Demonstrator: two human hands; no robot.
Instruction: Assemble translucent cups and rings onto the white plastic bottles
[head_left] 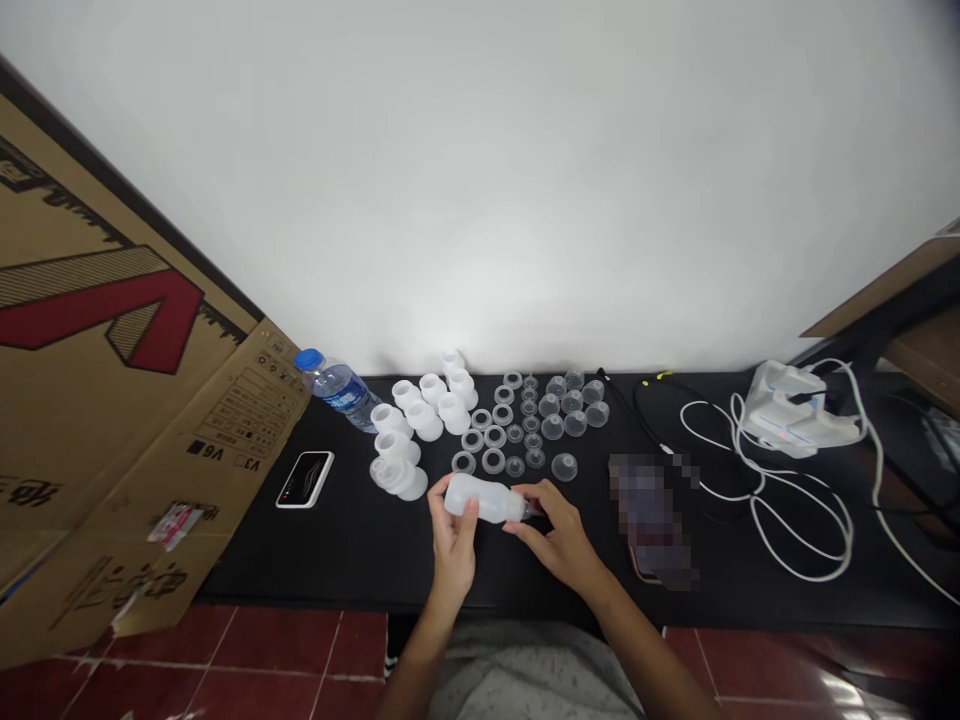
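A small translucent white bottle [480, 497] lies sideways between both my hands, just above the black table [352, 540]. My left hand [452, 545] wraps round its body. At the bottle's neck end, my right hand [559, 535] pinches with its fingertips, and what is under those fingertips is hidden. Just beyond the hands lie several white bottles [420, 420] on their sides, rows of clear rings [491, 440] and small clear caps [564, 410].
A water bottle with a blue cap [337, 388] lies at the back left beside a large cardboard box [112, 400]. A small white device [304, 479] sits to the left. A phone [652, 520], white cables [772, 490] and a white charger unit [795, 410] occupy the right.
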